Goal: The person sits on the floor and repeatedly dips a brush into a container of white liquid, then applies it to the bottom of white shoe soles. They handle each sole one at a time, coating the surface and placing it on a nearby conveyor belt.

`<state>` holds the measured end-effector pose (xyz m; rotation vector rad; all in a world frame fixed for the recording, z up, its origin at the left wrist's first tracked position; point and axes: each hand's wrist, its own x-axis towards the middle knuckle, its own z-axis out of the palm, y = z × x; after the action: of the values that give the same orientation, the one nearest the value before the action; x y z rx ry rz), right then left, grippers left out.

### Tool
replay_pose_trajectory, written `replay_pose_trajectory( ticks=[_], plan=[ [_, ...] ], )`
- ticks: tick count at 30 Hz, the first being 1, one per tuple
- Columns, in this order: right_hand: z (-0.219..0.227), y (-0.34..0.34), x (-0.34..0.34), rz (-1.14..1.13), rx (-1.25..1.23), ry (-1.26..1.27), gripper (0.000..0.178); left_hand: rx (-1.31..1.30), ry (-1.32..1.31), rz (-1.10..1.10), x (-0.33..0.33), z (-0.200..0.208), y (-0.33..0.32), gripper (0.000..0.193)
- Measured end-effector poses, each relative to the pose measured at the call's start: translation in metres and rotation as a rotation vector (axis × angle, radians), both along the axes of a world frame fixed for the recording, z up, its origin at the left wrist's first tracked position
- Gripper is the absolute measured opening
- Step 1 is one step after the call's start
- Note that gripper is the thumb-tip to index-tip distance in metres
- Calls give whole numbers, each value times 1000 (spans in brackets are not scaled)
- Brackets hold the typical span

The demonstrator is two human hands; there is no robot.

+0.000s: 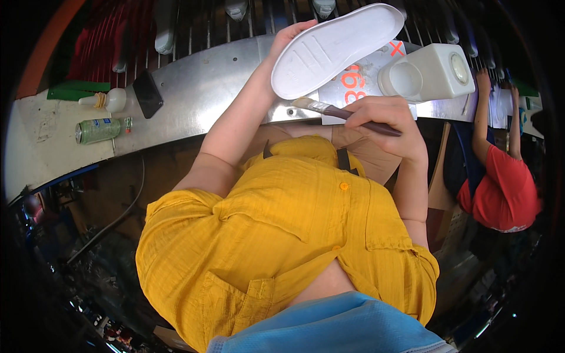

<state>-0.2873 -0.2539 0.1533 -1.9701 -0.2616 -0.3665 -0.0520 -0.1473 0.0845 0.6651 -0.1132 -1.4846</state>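
A white shoe sole [335, 50] is held up over the metal bench by my left hand [291, 36], whose fingers go behind its upper left edge. My right hand [385, 120] is closed around the dark handle of a flat paintbrush [329, 109]. The pale bristles are just below the sole's near end; whether they touch it I cannot tell. Beyond my right hand stands a translucent cup [401, 81], and against it is a white square plastic jug [438, 69]. Under the cup and partly hidden by the sole lies a sheet with red markings [352, 82].
Along the far side runs a rack of bars [203, 23] carrying more shoe parts. At left on the bench are a black phone [148, 94], a white squeeze bottle [112, 100] and a green can [97, 131]. A co-worker in a red shirt [506, 188] works at far right.
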Motion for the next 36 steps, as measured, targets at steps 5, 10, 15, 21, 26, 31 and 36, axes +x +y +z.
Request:
replay_pose_trajectory(
  ticks=[5,10,15,21,26,31,36],
  plan=[
    [-13,5,-2,-223,166,98,9,35,35,13,-14,8,2,53],
    [-45,-20,7,-663,398,-58,9,83,-45,33,-23,-1,6,56],
    [-40,-83,-19,-725,676,-312,7,172,-92,158,-23,14,10,56],
    [-28,-154,-46,-727,801,-479,11,-377,-127,149,-15,91,34,81],
    [-45,-180,-44,-721,855,-469,8,-897,-435,243,4,198,39,86],
    [-55,-180,-42,-727,865,-456,6,-754,-1172,738,108,399,-77,74],
    [-55,-178,-44,-720,866,-470,6,-109,-971,915,231,452,-176,73]
  ],
)
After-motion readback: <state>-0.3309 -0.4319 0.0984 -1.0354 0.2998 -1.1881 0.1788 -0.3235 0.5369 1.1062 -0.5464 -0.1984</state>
